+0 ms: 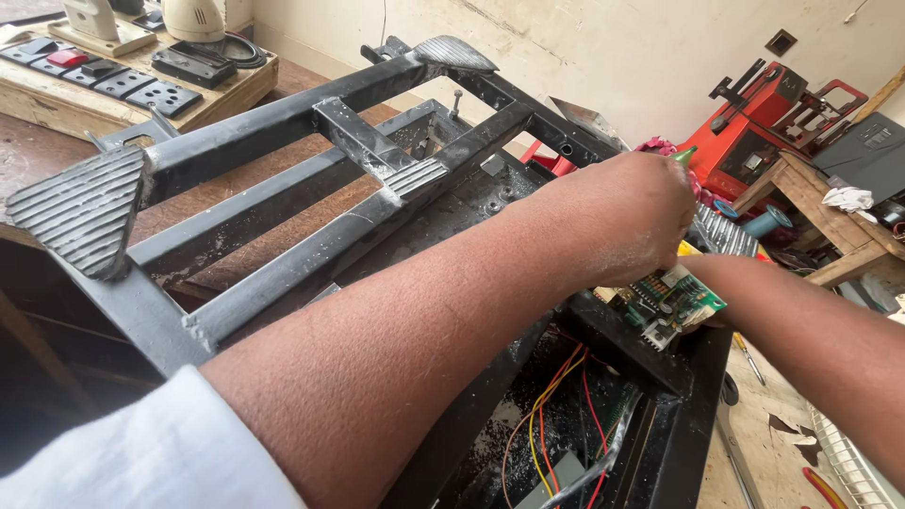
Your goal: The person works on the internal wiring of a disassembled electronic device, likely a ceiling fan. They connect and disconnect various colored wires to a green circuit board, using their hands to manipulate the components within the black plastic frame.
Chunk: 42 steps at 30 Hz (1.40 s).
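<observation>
Cluttered workshop all round, pale wall behind and a wooden bench (57,99) of switches and sockets well beyond the forearm, as the left hand (630,219) sits fisted over the far edge of a black metal frame (311,203), fingers curled tight, though what they pinch is hidden under the knuckles. Just below that fist a green circuit board (671,303) is tilted at the frame's opening, the right hand (721,300) touching its far side, its fingers hidden behind the board, so its grip can't be read. Red and yellow wires (566,396) trail down inside the casing, nearer the camera than both hands.
</observation>
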{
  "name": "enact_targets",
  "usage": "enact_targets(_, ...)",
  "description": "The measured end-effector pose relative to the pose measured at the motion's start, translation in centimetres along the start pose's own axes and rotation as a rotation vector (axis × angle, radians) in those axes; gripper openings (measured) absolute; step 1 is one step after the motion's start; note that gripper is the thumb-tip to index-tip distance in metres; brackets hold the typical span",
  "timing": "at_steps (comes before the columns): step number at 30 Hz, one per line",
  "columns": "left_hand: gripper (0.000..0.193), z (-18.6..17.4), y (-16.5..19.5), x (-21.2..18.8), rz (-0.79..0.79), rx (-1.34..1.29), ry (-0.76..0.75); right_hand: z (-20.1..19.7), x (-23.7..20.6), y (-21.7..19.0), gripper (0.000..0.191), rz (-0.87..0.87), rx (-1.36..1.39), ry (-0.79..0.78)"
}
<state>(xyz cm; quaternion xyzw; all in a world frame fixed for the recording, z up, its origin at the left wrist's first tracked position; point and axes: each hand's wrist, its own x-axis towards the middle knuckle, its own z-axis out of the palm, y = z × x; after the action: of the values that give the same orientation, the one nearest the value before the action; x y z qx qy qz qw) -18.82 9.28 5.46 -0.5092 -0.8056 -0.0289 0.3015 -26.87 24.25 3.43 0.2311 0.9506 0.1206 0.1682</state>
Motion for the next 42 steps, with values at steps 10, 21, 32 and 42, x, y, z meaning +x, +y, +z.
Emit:
enact_targets(10,0.018,1.3,-0.5,0.4,0.004,-0.115,0.078,-1.5,-2.4,-1.6,0.032,0.043,-0.047,-0.003)
enact_targets(21,0.008,0.2,-0.3,-0.7,-0.175,-0.494,0.119,-3.8,-4.6,-2.8,0.032,0.082,-0.048,0.013)
enact_targets(32,0.018,-0.9,0.5,-1.2,-0.314,-0.510,0.107,-1.2,-3.5,0.8,0.028,-0.163,0.118,0.096)
enact_targets(42,0.015,-0.7,0.5,-1.6,-0.380,-0.601,0.149,0.5,-10.3,11.6,0.071,-0.253,0.348,0.099)
